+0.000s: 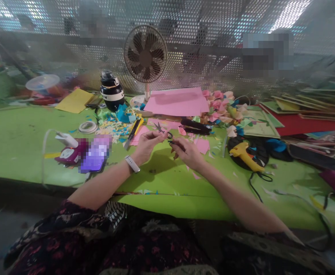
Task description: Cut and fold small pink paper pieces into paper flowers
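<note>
My left hand [147, 144] is pinched closed around the handles of small black scissors [163, 131] over the green table [18, 141]; a white watch sits on that wrist. My right hand [186, 151] is closed beside it, fingers curled on a thin dark piece I cannot make out. Both hands nearly touch. Pink paper scraps [203, 146] lie just beyond them.
A small fan [145, 53] stands at the back behind a pink paper sheet [177, 101]. A yellow glue gun [244, 154] with a black cord lies right. A black stapler [196, 126], tape roll [88, 127], cutter [133, 133], phone [94, 156], charger [67, 140] and paper flowers [219, 105] surround the hands.
</note>
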A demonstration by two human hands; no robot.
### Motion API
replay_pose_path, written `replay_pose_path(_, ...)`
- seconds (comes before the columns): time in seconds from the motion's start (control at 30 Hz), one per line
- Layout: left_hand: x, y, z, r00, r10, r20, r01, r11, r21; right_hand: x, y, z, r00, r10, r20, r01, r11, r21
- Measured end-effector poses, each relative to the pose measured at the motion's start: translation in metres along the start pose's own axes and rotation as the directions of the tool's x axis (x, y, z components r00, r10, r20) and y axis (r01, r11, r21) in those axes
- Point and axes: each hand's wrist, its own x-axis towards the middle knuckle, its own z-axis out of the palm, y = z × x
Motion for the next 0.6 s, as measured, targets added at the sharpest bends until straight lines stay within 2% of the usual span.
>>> replay_pose_path(0.2,0.0019,-0.0027,-0.0019,0.998,-0.064,0.017,0.064,0.998,-0.012,0.0012,0.0006,-0.0028,0.999,-0.004,0.041,0.005,1.000,-0.001)
replay_pose_path(0.37,0.0001,-0.0004,-0.0009,1.000,-0.001,0.019,0.001,1.000,0.024,0.0004,0.0013,0.0000,0.998,-0.038,-0.058,0.030,0.989,-0.142)
replay_pose_path(0.5,-0.0008,0.0004,0.0001,0.999,-0.001,0.051,0.000,0.999,0.034,0.0000,0.0025,-0.0017,0.999,-0.002,-0.036,-0.002,0.993,-0.116)
replay_pose_path(0.6,-0.0004,-0.0004,0.0002,0.999,0.005,0.051,-0.007,0.999,0.054,0.0010,0.0035,-0.0050,0.999,-0.020,-0.029,0.017,0.995,-0.098)
